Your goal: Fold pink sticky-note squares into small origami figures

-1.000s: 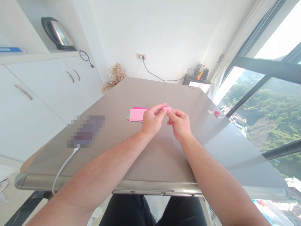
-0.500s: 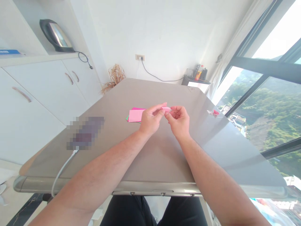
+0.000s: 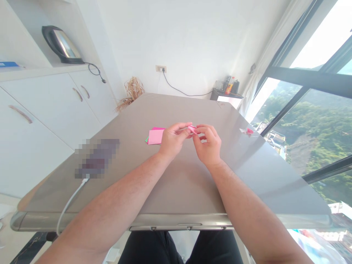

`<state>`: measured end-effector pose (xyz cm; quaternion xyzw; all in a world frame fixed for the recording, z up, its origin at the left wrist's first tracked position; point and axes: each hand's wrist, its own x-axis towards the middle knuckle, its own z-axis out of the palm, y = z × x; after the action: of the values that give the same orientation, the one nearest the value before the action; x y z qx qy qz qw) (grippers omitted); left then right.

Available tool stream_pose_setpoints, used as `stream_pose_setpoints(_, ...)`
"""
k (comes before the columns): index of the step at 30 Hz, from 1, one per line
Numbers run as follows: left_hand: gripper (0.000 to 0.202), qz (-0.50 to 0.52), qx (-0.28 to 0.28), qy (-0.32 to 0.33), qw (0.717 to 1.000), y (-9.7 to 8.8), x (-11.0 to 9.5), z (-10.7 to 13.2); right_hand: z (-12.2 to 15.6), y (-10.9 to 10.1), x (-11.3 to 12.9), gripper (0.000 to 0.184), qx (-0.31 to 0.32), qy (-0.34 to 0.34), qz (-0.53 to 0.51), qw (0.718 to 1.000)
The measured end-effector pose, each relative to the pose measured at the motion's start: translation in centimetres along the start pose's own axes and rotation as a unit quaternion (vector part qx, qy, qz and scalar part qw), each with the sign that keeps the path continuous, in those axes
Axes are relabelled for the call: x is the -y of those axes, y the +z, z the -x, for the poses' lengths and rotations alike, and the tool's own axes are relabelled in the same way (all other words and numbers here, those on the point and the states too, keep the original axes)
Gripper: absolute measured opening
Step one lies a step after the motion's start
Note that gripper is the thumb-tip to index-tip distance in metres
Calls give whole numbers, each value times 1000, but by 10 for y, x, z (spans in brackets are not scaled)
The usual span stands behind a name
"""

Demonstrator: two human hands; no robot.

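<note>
A small folded piece of pink paper is pinched between my two hands above the middle of the table. My left hand grips its left side between thumb and fingers. On the right side, my right hand holds it with thumb and fingertips, the other fingers curled. The fingers cover part of the paper, so its full shape is hidden. Just left of my left hand lies a stack of coloured paper sheets, light pink on top, with darker pink and green edges showing beneath.
The grey table spans the view. At its left lies a blurred-out dark object with a white cable. Small pink and clear scraps sit near the right edge, beside the window. A kettle stands on the left shelf.
My fingers have shifted on the pink paper, which is now tilted and shows a slanted fold. The right fingers have moved slightly over it. The whole view has shifted a little.
</note>
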<state>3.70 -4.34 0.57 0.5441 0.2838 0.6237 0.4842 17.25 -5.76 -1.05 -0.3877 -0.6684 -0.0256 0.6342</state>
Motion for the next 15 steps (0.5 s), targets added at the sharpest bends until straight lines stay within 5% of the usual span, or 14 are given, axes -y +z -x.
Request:
stream_pose_setpoints(10,43,49,-24,-46,997,-2,2,-2,-1,-1,-1,20,17,-66,13,998)
stream_pose_setpoints(15,35,-52,-29,-3,998,-4,5,-2,-4,-2,10,8,19,99,-42,994)
